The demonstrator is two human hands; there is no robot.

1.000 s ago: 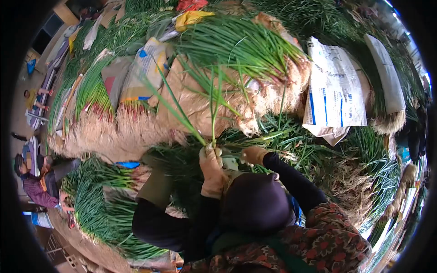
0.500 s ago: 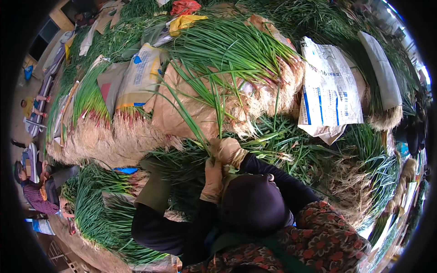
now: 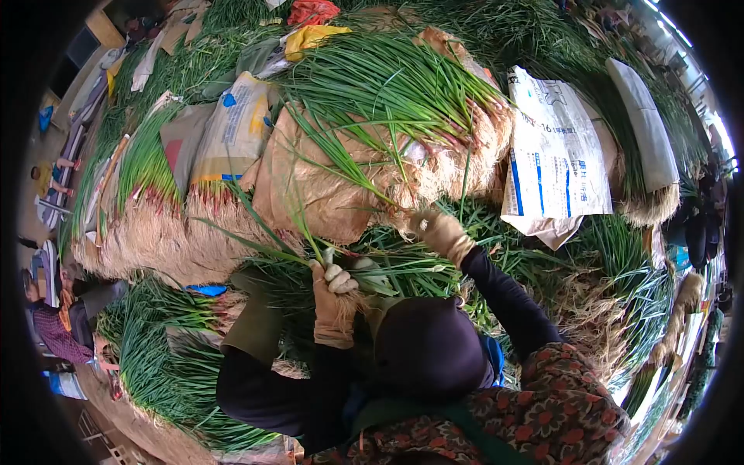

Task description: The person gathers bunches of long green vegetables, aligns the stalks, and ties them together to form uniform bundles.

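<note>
My left hand [image 3: 333, 301], in a pale glove, is closed around a few green onions [image 3: 308, 236]. Their leaves fan up and to the left, and stringy roots hang by the wrist. My right hand [image 3: 442, 234], gloved too, reaches to the front edge of the heap. Its fingers are bent at the root end of a green onion [image 3: 360, 177] lying there; the fingertips are partly hidden. Beyond it, a large bundle of green onions [image 3: 387, 81] with reddish stems and shaggy roots rests on brown paper [image 3: 298, 190].
Printed white sacks [image 3: 554, 147] cover bundles at right, and another sack [image 3: 236, 124] lies at left. Loose leaves [image 3: 496, 263] spread below my hands. A capped head [image 3: 430, 349] fills the lower middle. A person in a checked shirt [image 3: 66, 333] sits at far left.
My hands have separated. The left moved left and down with green onions, whose leaves now lean further left. The right moved up and right to the heap's root edge.
</note>
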